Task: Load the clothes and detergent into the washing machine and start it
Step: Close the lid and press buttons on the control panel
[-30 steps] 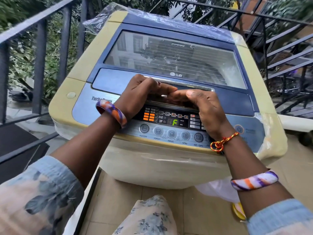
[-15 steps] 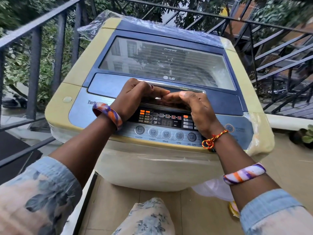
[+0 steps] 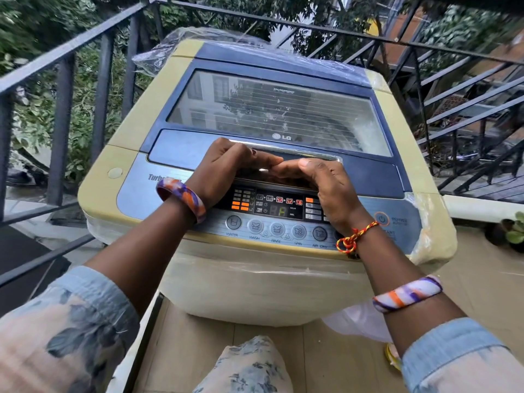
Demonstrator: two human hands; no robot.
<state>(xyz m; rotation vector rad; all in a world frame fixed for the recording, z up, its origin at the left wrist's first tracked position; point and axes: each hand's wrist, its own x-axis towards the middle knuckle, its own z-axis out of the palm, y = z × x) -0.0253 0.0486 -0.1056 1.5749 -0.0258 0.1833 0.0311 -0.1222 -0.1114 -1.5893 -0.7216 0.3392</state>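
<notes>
LG top-load washing machine (image 3: pixel 147 114) fills frame centre, glass lid (image 3: pixel 278 114) closed. Left hand (image 3: pixel 224 168) and right hand (image 3: pixel 326 185), fingers curled, grip lid handle (image 3: pixel 320 158) above control panel (image 3: pixel 280 207), fingertips meeting.

Only one view here, a wide-angle cam worn on the person's head, looking forward and down. It sits close, right over the forearms, so the fingers (image 3: pixel 272 163) land about mid-frame. Just below them is the control panel (image 3: pixel 272 207); beyond them the washing machine (image 3: pixel 136 114) lid stretches away toward the railing (image 3: pixel 62 89). The edges bend from the wide lens. The floor (image 3: pixel 312 358) shows nearest the camera, under the arms.
</notes>
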